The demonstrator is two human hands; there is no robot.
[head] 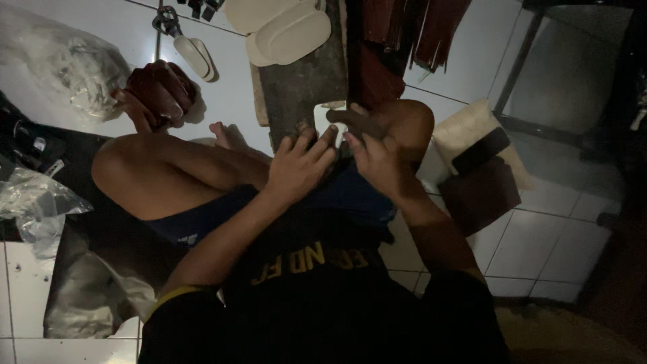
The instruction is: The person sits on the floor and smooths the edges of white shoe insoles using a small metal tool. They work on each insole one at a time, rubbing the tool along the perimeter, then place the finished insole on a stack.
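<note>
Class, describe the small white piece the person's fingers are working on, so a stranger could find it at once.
Start at the dark board running down the middle of the white tiled floor. At its near end, the left hand and right hand meet over a small white piece. Unlike the cream insole shapes stacked further up, it is alone and partly covered by fingers.

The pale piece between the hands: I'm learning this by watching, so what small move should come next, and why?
Probably press the dark strip flat onto the pale piece with the fingertips. Both the left hand and the right hand already pinch there, over the board, and the strip lies across the piece's edge. The dim light hides whether it is already stuck down.
</note>
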